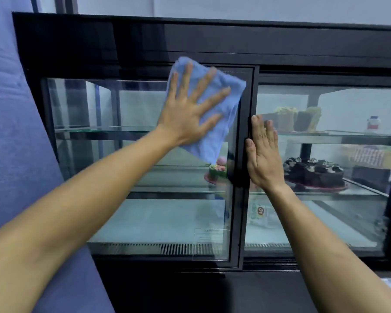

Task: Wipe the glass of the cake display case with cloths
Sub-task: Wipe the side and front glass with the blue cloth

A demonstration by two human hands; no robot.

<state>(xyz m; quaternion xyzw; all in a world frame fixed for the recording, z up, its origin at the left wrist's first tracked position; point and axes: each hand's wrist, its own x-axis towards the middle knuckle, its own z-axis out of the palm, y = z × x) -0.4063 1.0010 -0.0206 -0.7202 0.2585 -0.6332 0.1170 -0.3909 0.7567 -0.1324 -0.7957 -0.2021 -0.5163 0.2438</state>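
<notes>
My left hand [185, 118] is flat and spread, pressing the blue cloth [212, 114] high on the left glass door [127, 213]; most unwiped glass lies below it; my right hand [263, 159] lies flat and empty on the door frame [244, 218].

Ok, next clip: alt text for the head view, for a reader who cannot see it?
A person's left hand presses a blue cloth flat against the left glass door of a black cake display case, while the right hand rests open on the door frame. A chocolate cake sits inside.
</notes>
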